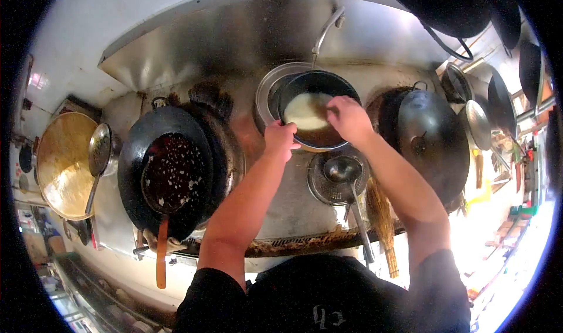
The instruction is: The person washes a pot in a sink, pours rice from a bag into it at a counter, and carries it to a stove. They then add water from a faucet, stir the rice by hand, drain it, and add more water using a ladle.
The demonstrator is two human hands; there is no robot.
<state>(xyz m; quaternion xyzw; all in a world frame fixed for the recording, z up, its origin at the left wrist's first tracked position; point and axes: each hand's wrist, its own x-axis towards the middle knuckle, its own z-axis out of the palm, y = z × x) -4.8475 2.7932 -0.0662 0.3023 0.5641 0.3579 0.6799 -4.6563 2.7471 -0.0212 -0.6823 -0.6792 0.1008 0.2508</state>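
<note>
A dark round pot (346, 82) sits at the back centre under a curved faucet (326, 32), overlapping a metal basin (265, 92). Inside the pot lies a pale, whitish mass (305, 111) in brownish liquid. My left hand (281, 139) is closed on the pot's left front rim. Over the pot's right side, my right hand (347, 119) has its fingers bent together at the edge of the pale mass; what they hold, if anything, is hidden. A ladle (343, 169) rests on a perforated strainer (329, 186) just in front of the pot.
On the left, a black wok (132, 174) holds a wooden-handled strainer (161, 254) with white bits. A large pan (64, 163) and a ladle (99, 148) are farther left. Another wok (437, 151) and a bamboo brush (382, 227) are on the right. Pans hang at upper right.
</note>
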